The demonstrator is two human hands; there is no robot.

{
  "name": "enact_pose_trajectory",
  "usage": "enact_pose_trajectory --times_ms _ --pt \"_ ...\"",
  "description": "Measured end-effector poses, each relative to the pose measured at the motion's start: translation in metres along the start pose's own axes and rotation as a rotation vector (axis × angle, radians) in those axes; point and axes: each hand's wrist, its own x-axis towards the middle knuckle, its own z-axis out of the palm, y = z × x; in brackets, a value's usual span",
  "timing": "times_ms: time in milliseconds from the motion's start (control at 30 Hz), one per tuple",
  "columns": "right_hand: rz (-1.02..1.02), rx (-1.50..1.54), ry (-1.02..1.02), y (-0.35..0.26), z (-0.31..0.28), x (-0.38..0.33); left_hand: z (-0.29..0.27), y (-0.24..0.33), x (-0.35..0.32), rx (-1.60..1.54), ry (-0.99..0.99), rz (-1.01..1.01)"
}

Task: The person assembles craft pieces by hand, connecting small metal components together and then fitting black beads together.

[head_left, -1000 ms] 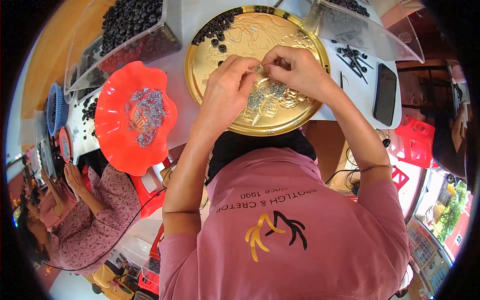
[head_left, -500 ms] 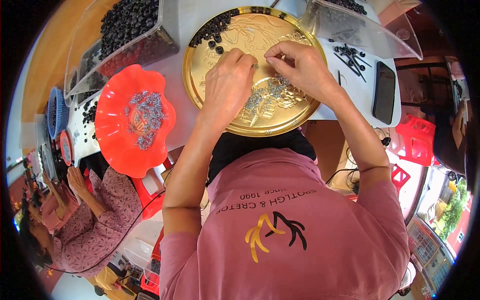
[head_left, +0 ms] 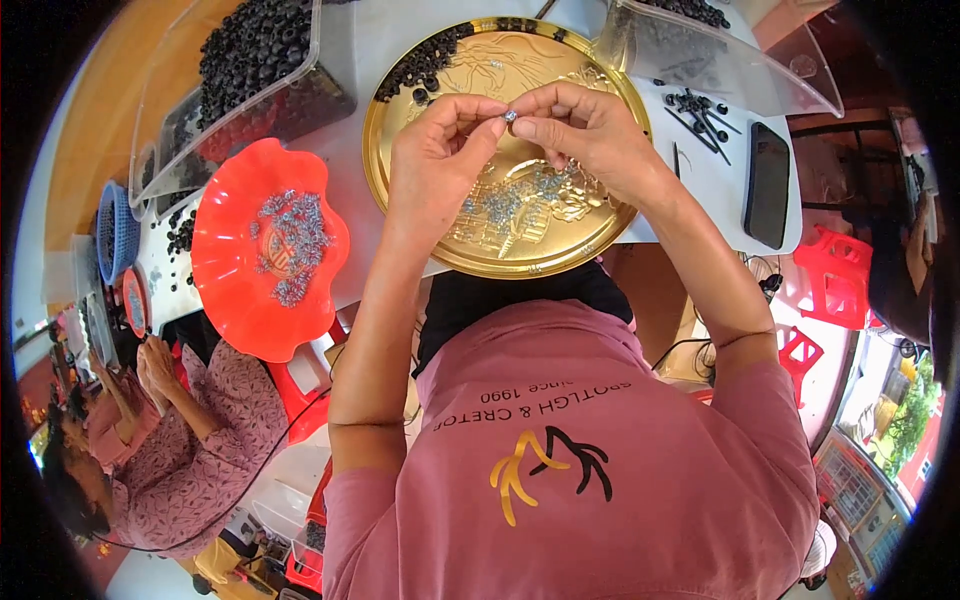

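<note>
Above the round gold tray [head_left: 403, 178], my left hand [head_left: 443, 160] and my right hand [head_left: 592, 135] meet fingertip to fingertip. Both pinch one small dark-and-silver piece [head_left: 510, 116] between thumb and forefinger; its exact kind is too small to make out. Beneath my hands, a loose heap of small silvery metal springs [head_left: 515, 197] lies on the tray's near half. Black rounded plastic parts [head_left: 430, 55] are gathered along the tray's far left rim, one single black part [head_left: 420, 96] lying a little apart from them.
Left of the tray stands a red scalloped dish [head_left: 230, 220] with more springs. Clear bins [head_left: 325, 80] of black parts stand far left and far right. Black sticks [head_left: 700, 125] and a phone [head_left: 768, 185] lie on the right. A co-worker's hands [head_left: 158, 370] show at left.
My hands have come together at the fingertips, now holding the small piece between them. One of two loose black parts near the tray's left side is gone from its spot.
</note>
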Motion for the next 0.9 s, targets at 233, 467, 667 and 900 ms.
enact_pose_trajectory --times_ms 233,467,667,900 --pt "-0.091 0.085 0.072 0.004 0.009 -0.001 0.003 0.007 -0.003 -0.053 0.017 0.007" --pt "-0.285 -0.085 0.167 0.009 0.013 0.000 0.004 0.006 -0.005 0.025 0.032 -0.044" --pt "-0.333 -0.118 0.233 0.014 0.019 0.004 0.006 -0.005 -0.002 0.147 0.107 0.064" --pt "-0.014 0.242 0.117 0.006 0.012 0.006 0.009 -0.004 0.000 0.198 0.120 0.094"
